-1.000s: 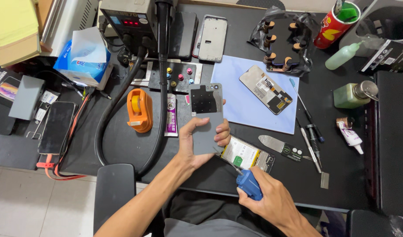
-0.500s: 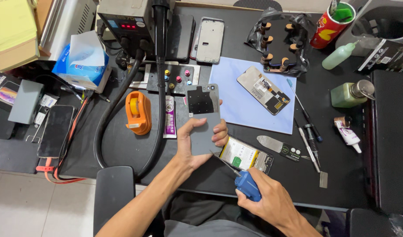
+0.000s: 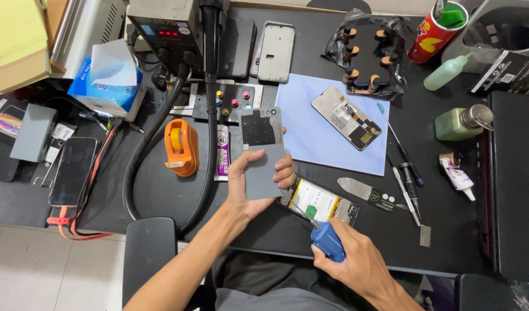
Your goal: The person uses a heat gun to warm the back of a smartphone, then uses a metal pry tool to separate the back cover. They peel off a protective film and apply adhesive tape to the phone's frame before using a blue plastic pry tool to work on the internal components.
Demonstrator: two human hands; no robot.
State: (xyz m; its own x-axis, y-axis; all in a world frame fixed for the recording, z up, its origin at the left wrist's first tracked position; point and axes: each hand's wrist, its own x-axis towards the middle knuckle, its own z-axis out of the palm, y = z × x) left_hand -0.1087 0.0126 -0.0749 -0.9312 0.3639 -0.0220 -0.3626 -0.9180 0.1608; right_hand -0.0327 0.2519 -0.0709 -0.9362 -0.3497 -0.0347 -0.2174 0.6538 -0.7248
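1. The black workbench (image 3: 161, 190) is spreading across the view, its far edge toward 12 o'clock.
2. A pale blue mat (image 3: 310, 138) is lying at the bench centre, with a phone screen panel (image 3: 346, 117) resting on it.
3. An orange tape dispenser (image 3: 181, 147) is sitting at 9 o'clock from the left hand.
4. The left hand (image 3: 256, 184) is grasping a grey phone back cover (image 3: 263, 151), fingers wrapping its edges, lifting it just above the bench.
5. An opened phone (image 3: 319, 203) is lying at 4 o'clock from the cover.
6. The right hand (image 3: 351, 262) is clenching a blue-handled screwdriver (image 3: 328, 242), its tip pointing at the opened phone.
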